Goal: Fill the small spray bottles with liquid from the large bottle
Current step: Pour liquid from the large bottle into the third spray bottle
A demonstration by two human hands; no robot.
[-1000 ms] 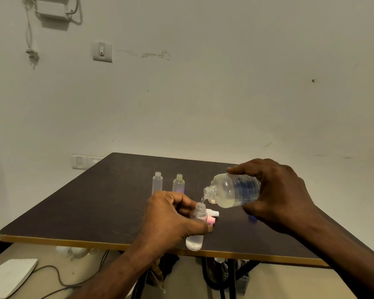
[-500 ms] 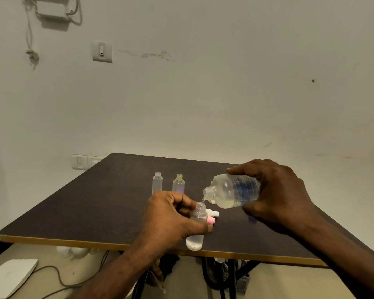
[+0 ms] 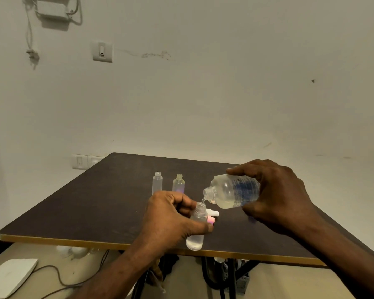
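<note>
Floor, far left: a white flat board (image 3: pixel 8 275) with a dark cable (image 3: pixel 58 279) trailing beside it.

Wall, upper left: a white box (image 3: pixel 52 10) with hanging cords; to its right a switch plate (image 3: pixel 102 51). Lower down, a double socket plate (image 3: pixel 84 161) just behind the table's back-left corner.

Table (image 3: pixel 84 208) — dark top, yellow-edged front rim, black legs below.

Far bottle (image 3: pixel 157 183): small, clear, uncapped, upright on the table behind the left hand.

Second bottle (image 3: pixel 178 183): small, clear, uncapped, upright, just beside the first on its right.

Left hand (image 3: pixel 171 221): fingers and thumb curled round the held small bottle (image 3: pixel 196 229), gripping it about the middle. The bottle is upright, mouth open, its base near the table's front edge; clear liquid shows inside. Whether the base rests on the table cannot be told.

Spray caps (image 3: pixel 212 215): one white, one pink, lying on the table just behind the held bottle.

Large bottle (image 3: pixel 233 190): clear with a blue printed label, tipped nearly level, neck pointing left and down, directly above the small bottle's mouth — a thin stream of liquid runs between the two. Pale liquid pools along its lower side.

Right hand (image 3: pixel 276 193): wrapped round the large bottle's base end, fingers over the top, thumb underneath, holding it in the air.
</note>
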